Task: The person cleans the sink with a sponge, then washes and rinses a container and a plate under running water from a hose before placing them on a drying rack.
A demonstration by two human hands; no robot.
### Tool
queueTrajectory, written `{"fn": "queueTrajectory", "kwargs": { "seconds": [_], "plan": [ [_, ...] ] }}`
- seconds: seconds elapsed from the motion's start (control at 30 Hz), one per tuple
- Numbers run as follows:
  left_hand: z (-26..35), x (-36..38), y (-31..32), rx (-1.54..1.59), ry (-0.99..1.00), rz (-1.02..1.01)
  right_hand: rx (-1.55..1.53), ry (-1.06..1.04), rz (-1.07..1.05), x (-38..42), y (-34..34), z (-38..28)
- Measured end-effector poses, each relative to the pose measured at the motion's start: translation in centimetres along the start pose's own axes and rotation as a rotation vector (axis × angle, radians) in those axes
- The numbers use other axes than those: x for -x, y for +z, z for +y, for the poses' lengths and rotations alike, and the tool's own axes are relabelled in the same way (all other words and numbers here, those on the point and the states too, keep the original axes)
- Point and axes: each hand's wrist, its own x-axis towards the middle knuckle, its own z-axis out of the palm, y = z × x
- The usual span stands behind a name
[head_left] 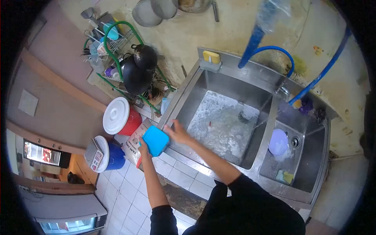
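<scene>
I see blue container [156,140] held at sink's [184,98] near-left corner, over rim, tilted. Left hand [143,148] grips its lower edge, fingers clenched on it. Right hand [178,132] touches its upper right edge, fingers spread over sink rim; full grasp unclear. Soapy water covers left basin floor. Purple plate [278,141] lies in right basin, sponge [285,177] near it. Red bucket with white lid [121,116] stands left of sink, beside dish rack [129,62]. Blue hose [270,49] arcs above tap.
</scene>
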Motion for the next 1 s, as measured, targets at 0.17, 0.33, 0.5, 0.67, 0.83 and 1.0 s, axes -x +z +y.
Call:
{"fn": "queueTrajectory", "kwargs": {
  "seconds": [0.17,0.33,0.5,0.67,0.83,1.0],
  "plan": [
    [-1.1,-2.5,-1.3,-0.075,-0.013,-0.009,0.067,0.241,0.108,2.7,-22.0,6.2],
    [-0.6,-4.4,-3.1,-0.363,-0.027,0.491,0.699,0.412,0.785,4.5,-40.2,8.3],
    [1.9,5.9,3.8,-0.645,0.383,1.035,0.311,0.370,0.636,2.6,-47.3,14.8],
    [-2.7,17.0,16.6,-0.823,1.135,0.686,0.418,0.579,0.712,10.9,-53.0,28.1],
    [-7.8,29.2,25.5,-0.842,1.413,0.118,0.539,1.534,1.022,25.6,-53.7,42.3],
    [-11.2,33.0,30.3,-0.692,1.403,-0.395,0.396,1.317,0.697,28.1,-55.9,48.8]
  ]
}}
